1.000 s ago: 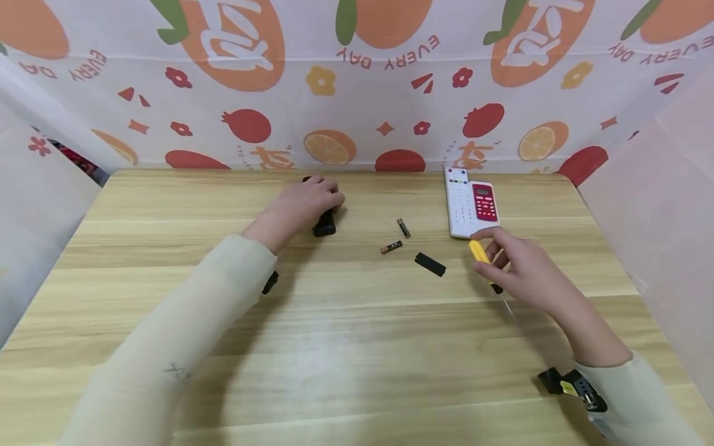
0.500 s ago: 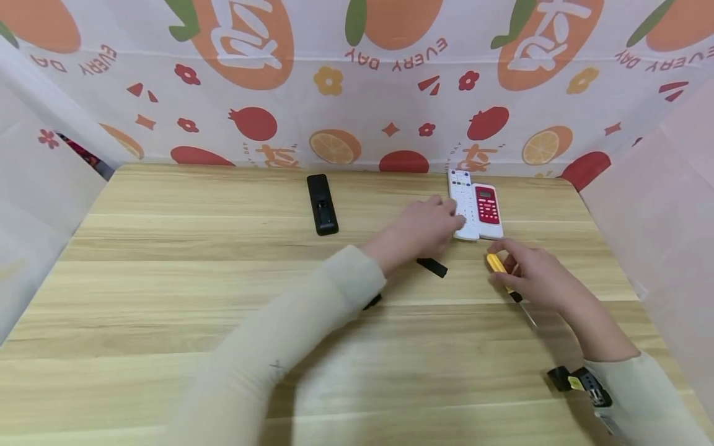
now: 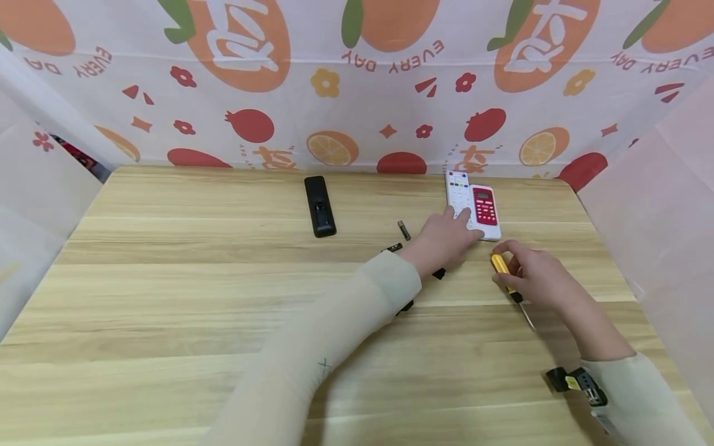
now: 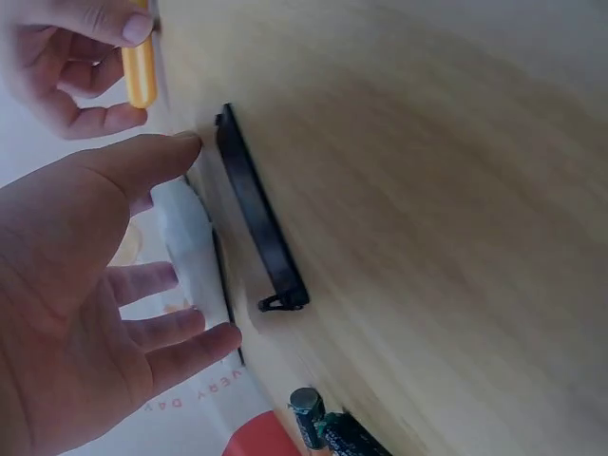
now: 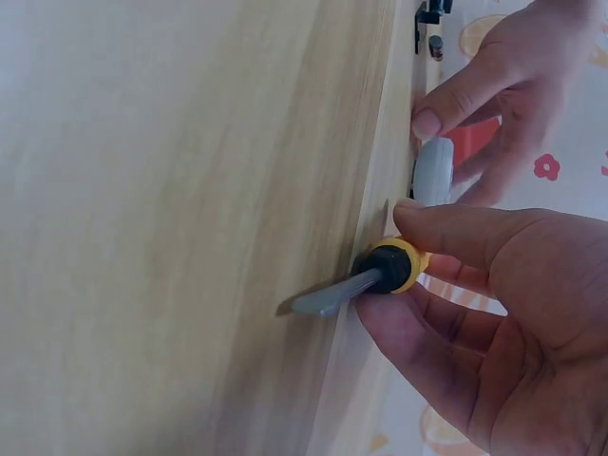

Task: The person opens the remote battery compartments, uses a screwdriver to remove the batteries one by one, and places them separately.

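My left hand point(image 3: 445, 238) reaches over the near end of a long white remote control point(image 3: 458, 192), its fingers spread and its thumb at the lower edge of a shorter white remote with a red face point(image 3: 485, 207). The two remotes lie side by side. In the left wrist view these fingers are loosely extended beside them. A black battery cover point(image 4: 256, 209) lies just under that hand, mostly hidden in the head view. To the right, my right hand point(image 3: 538, 279) pinches the yellow handle of a screwdriver point(image 3: 504, 269), its metal blade pointing back toward me.
A black remote point(image 3: 320, 207) lies face down with its battery bay uncovered, left of centre. Between it and the remotes are two small batteries, one point(image 3: 404, 230) in plain sight, the other point(image 3: 393, 248) partly behind the left sleeve. A printed curtain point(image 3: 357, 111) borders the wooden table's far edge.
My left hand has left the black remote and moved right to the white remotes, where its fingers are now spread. The right hand, with the screwdriver, has shifted slightly right.
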`<act>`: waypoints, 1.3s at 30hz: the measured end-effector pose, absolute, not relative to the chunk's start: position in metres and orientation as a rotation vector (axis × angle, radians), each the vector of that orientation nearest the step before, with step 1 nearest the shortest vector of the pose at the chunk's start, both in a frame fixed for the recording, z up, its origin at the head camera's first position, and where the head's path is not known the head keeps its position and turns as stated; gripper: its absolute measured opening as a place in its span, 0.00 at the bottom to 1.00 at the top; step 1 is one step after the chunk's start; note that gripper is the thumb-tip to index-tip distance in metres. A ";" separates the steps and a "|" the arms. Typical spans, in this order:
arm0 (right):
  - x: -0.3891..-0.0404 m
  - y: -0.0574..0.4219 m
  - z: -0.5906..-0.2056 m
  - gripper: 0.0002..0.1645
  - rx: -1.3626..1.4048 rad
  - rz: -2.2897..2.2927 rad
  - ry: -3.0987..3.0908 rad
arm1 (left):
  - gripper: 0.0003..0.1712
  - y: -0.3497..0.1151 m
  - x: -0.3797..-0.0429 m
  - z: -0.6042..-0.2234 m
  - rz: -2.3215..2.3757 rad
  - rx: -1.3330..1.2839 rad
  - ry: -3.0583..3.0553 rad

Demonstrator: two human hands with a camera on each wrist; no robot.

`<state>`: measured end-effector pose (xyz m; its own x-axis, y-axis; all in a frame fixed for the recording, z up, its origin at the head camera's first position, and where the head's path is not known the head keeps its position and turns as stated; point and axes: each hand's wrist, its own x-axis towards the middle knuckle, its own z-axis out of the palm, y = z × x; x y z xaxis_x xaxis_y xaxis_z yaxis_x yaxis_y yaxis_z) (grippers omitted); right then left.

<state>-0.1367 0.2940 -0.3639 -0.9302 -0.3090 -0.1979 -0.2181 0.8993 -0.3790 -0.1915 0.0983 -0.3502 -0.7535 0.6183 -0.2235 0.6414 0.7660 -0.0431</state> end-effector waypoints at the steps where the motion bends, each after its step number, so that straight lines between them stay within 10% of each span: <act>1: -0.137 0.294 -0.364 0.26 -0.396 -0.519 2.809 | 0.27 0.098 -0.191 -0.351 -0.184 1.009 2.771; 19: -0.139 0.287 -0.360 0.30 -0.382 -0.502 2.783 | 0.25 0.091 -0.199 -0.355 0.164 0.892 2.905; 39: -0.143 0.228 -0.337 0.25 -0.477 -1.158 2.930 | 0.12 0.012 -0.189 -0.327 2.401 0.009 1.644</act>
